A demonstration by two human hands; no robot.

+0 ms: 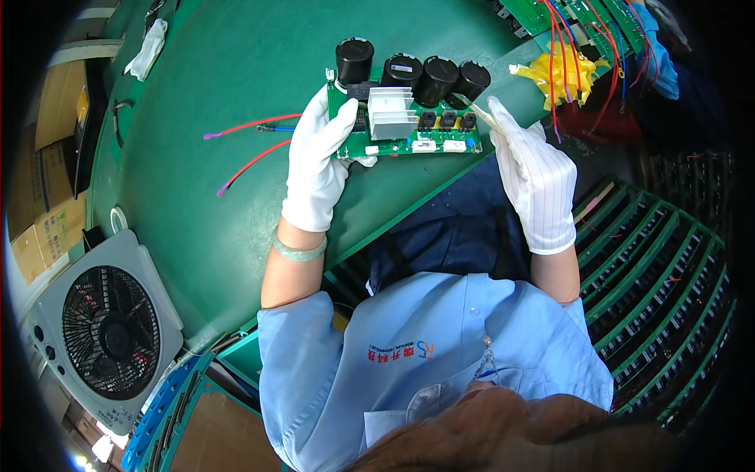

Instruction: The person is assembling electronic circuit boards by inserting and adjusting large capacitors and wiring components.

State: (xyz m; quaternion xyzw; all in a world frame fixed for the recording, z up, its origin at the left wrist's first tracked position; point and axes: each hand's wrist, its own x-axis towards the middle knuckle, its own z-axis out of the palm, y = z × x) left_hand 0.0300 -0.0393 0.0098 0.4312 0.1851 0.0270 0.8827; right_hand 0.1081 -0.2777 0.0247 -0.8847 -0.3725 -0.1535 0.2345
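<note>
My left hand (316, 161), in a white glove, grips a green circuit board (354, 146) by its left end, thumb on the front. The board is raised and tilted above the green table. Several black cylindrical capacitors (402, 71) stand along its far edge, with a silver finned heat sink (392, 114) in front of them. Red and blue wires (255, 157) trail out to the left behind my hand. At the board's right end, my gloved right hand (536, 177) is closed round thin pointed tweezers (481, 116), their tip near the rightmost capacitor.
Beneath the board spreads a green table (212, 228). A grey box fan (114, 330) stands at its left edge. A white glove (147, 51) lies at the far left. At the far right, more wired boards (594, 23) and yellow material (562, 75) lie beside another person's blue sleeve (662, 55). Green slatted racks (653, 275) stand on the right.
</note>
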